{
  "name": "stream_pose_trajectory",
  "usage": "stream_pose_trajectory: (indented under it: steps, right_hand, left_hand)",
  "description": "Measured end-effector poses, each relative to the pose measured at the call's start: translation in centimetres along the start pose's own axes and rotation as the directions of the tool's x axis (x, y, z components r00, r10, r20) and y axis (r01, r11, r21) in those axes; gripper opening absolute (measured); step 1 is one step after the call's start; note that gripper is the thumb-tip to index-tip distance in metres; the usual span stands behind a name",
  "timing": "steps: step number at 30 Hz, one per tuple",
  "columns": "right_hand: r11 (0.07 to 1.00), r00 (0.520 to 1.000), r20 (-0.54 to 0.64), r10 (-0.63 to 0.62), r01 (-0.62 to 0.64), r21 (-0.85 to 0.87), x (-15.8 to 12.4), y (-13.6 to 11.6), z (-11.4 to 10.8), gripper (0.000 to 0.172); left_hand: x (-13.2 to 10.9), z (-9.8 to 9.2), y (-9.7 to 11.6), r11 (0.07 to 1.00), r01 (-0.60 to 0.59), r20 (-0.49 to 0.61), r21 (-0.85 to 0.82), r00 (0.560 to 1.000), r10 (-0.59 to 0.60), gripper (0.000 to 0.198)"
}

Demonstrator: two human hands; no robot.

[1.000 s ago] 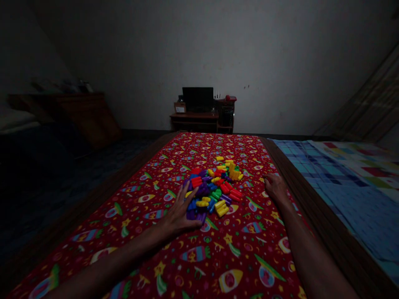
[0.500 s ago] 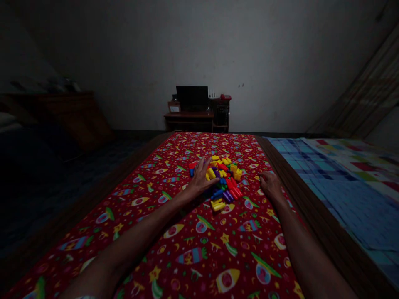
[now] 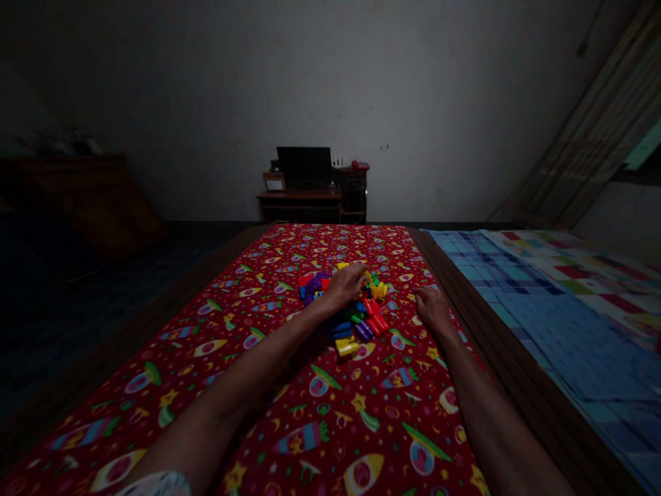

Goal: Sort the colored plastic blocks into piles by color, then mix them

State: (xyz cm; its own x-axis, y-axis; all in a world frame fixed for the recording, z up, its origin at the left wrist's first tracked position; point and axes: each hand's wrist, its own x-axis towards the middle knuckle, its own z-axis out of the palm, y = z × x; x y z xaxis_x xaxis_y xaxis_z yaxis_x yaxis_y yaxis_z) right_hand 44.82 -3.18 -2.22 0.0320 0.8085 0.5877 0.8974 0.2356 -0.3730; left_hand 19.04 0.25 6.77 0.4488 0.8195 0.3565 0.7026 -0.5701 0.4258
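Note:
Over a heap of coloured plastic toy blocks, my left hand (image 3: 347, 282) is closed, its fingers bent down round a yellow block (image 3: 367, 277) at the heap's far right side. Its wrist and back hide the middle of the heap. Purple blocks (image 3: 314, 284) show left of that hand. Red blocks (image 3: 375, 317), purple ones (image 3: 364, 332) and a yellow block (image 3: 348, 348) lie on the near side. To the right, apart from the blocks, my right hand (image 3: 432, 307) rests on the red patterned cloth (image 3: 330, 420), holding nothing, with fingers loosely stretched.
Brown edging (image 3: 454, 289) runs along the red cloth's right side. Beyond it lie a blue checked sheet (image 3: 547, 337) and a multicoloured one. Against the far wall is a desk (image 3: 299, 196) with a dark monitor (image 3: 304, 167). A wooden cabinet (image 3: 82, 207) stands at the left.
My left hand has moved from the heap's left part to its far right side, and its spread fingers have closed. Purple blocks now show on the left. The view has turned slightly right.

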Motion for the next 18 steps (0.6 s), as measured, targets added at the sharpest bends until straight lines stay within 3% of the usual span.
stream_pose_trajectory:
  steps: [4,8,10,14,18]
  right_hand:
    - [0.99,0.996,-0.023,0.084,-0.081,0.111,0.5,-2.7,0.4,0.032]
    - [0.934,0.987,0.045,-0.156,0.133,0.331,0.9,-6.7,1.7,0.036]
    - [0.893,0.972,0.073,-0.221,0.172,0.416,0.7,-8.4,2.1,0.034]
    - [0.778,0.978,0.131,-0.164,0.047,0.626,0.5,-10.4,1.2,0.021]
    - [0.636,0.982,0.185,-0.044,-0.115,0.763,1.3,-11.0,-0.7,0.026]
  left_hand:
    - [-2.8,-1.8,-1.2,0.997,0.042,-0.072,-0.069,0.996,-0.047,0.025]
    - [-5.7,-3.0,-3.2,1.0,-0.025,-0.118,-0.007,0.993,0.024,0.023]
    - [-6.8,-3.3,-4.4,0.999,-0.037,-0.124,0.008,0.992,0.038,0.024]
    - [-8.3,-3.4,-6.5,0.999,0.052,-0.157,-0.012,0.986,-0.054,0.033]
    - [-9.9,-2.9,-7.6,0.993,0.11,-0.166,-0.047,0.979,-0.117,0.047]
